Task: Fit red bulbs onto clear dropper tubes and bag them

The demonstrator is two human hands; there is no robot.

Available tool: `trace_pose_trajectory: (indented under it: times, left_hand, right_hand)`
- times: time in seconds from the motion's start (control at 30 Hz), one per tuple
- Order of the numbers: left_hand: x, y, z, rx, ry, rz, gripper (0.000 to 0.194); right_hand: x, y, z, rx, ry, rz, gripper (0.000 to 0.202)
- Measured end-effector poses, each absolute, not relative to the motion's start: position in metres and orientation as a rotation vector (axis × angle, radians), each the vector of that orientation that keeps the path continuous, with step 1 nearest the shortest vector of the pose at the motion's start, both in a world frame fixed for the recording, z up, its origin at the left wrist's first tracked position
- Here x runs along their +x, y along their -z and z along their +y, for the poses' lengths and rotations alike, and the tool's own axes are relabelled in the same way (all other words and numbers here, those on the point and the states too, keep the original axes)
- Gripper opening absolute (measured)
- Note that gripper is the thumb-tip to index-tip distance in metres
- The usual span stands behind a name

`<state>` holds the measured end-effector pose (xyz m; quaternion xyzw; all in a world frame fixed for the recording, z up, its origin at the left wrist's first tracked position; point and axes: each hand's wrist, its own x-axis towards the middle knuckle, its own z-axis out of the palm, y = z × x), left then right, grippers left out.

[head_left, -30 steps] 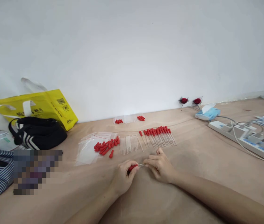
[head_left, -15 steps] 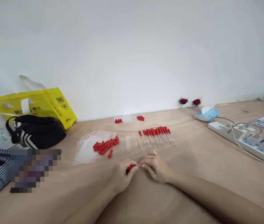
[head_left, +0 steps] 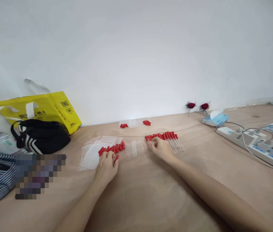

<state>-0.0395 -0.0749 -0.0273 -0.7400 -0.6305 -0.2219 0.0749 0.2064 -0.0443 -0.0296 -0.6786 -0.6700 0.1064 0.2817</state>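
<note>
My left hand [head_left: 106,167] is over the pile of red rubber bulbs [head_left: 111,149], its fingers apart and the fingertips at the pile's near edge. One loose red bulb [head_left: 116,158] lies by the thumb. At the row of droppers [head_left: 175,141], thin clear tubes with red bulbs on their far ends, is my right hand [head_left: 160,147]. Its thumb and index finger close on a dropper near the row's left end; the hand hides part of the row. Between the hands lie several bare clear tubes [head_left: 134,149], side by side.
Clear zip bags [head_left: 89,156] lie left of the bulbs. Two small groups of red pieces [head_left: 147,122] sit by the wall. A yellow bag [head_left: 71,119] and black pouch [head_left: 45,137] stand at left. A power strip [head_left: 254,146] with cables and a tissue pack [head_left: 215,120] are at right.
My hands have parted from the dropper they held together in front. The left hand has moved to the bulb pile, the right one up to the dropper row. The view has shifted slightly.
</note>
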Motion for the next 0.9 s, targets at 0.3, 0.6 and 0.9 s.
trace_pose_trajectory:
  times: [0.3, 0.6, 0.9]
  left_hand:
    - [-0.037, 0.030, -0.072, -2.260, 0.521, -2.018, 0.010]
    - [-0.030, 0.027, -0.078, -2.211, 0.594, -1.914, 0.019]
    - [-0.005, 0.040, -0.092, -2.530, 1.032, -1.471, 0.024]
  right_hand:
    - [0.189, 0.036, -0.021, -2.066, -0.172, -1.765, 0.020]
    - [0.182, 0.032, -0.034, -1.985, -0.069, -1.917, 0.025]
    - [0.166, 0.033, -0.040, -2.033, -0.031, -1.999, 0.022]
